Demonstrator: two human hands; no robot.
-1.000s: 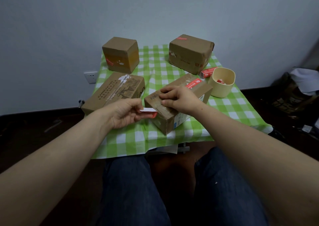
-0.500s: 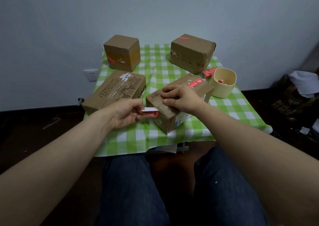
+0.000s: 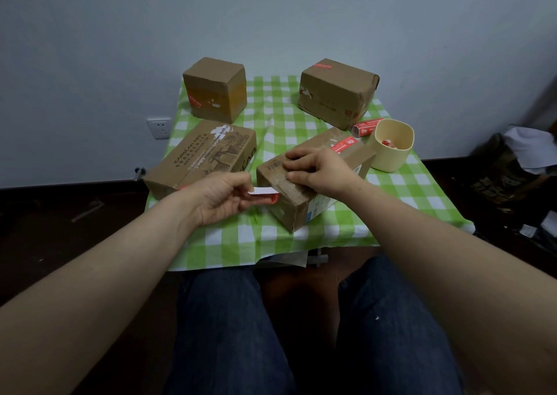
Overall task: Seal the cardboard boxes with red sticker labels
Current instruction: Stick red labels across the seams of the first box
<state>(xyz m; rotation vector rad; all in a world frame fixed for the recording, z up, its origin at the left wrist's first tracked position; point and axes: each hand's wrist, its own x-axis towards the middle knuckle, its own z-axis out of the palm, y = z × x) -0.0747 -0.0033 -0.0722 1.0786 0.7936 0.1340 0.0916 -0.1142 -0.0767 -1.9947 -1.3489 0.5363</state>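
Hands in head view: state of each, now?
Left hand: pinches a sticker at the box.
Right hand: presses on the box top, gripping nothing.

Checked table [image 3: 407, 201] — boxes [image 3: 215, 90], cup [image 3: 388, 153], red roll [image 3: 366, 127]
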